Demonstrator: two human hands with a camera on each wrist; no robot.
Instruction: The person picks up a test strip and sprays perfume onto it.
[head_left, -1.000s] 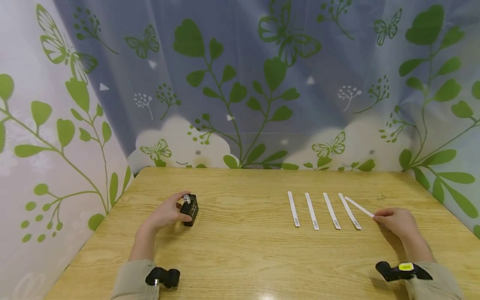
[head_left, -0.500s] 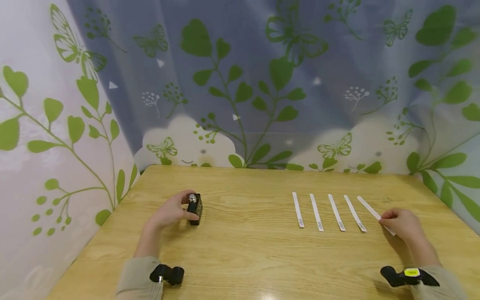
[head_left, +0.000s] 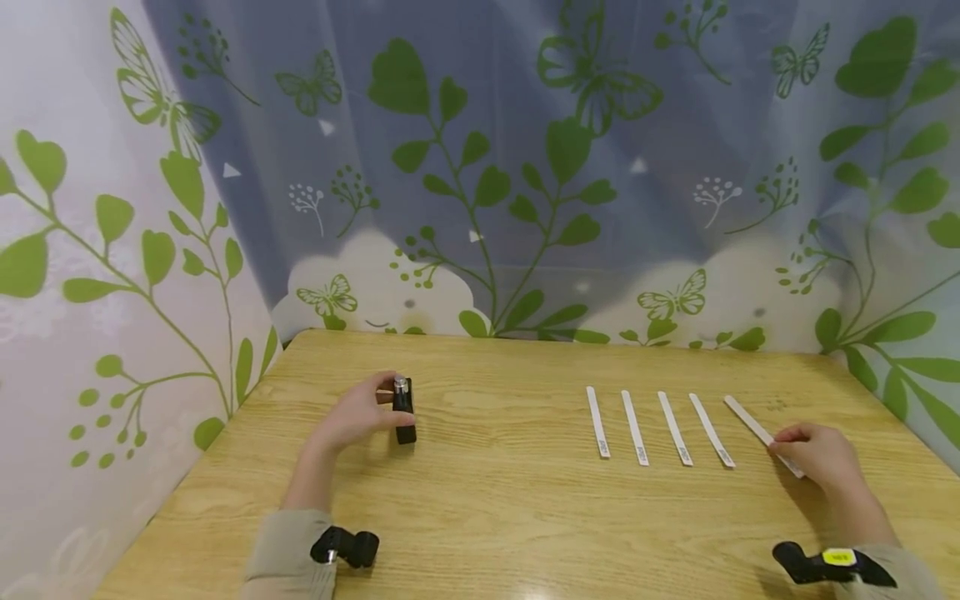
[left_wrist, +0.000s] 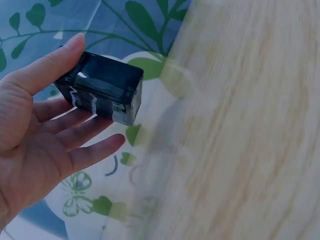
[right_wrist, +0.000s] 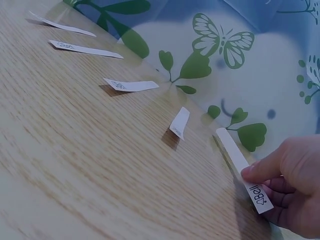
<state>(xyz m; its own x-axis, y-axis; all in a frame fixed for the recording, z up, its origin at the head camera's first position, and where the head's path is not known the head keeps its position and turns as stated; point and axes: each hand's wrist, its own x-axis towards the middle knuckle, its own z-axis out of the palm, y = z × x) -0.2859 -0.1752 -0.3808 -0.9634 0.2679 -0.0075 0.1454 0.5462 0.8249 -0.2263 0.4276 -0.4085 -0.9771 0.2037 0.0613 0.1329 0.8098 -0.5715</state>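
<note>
While a backdrop [head_left: 525, 167] printed with leaves and butterflies rises along the far, left and right sides, a wood-grain table [head_left: 487, 517] stretches before a person in khaki sleeves [head_left: 288, 550], its back edge meeting the fabric. The left hand [head_left: 360, 414], half spread with thumb and fingers on opposite sides, holds a black bottle [head_left: 403, 402] upright over the table's left half, in from the back and left edges; whether its base touches the wood cannot be told. The right hand [head_left: 821, 457], thumb and fingers drawn together, pinches a white paper strip [head_left: 750, 422] near its printed end, close to the table's right edge. Four other strips [head_left: 673, 427] lie in a row to its left, narrow gaps of wood between them. A broad span of wood separates bottle and nearest strip; another runs from the row to the person's side. Smallest in view, a silvery nozzle [head_left: 401, 384] tops the bottle, and "Bell" is lettered on the pinched strip.
</note>
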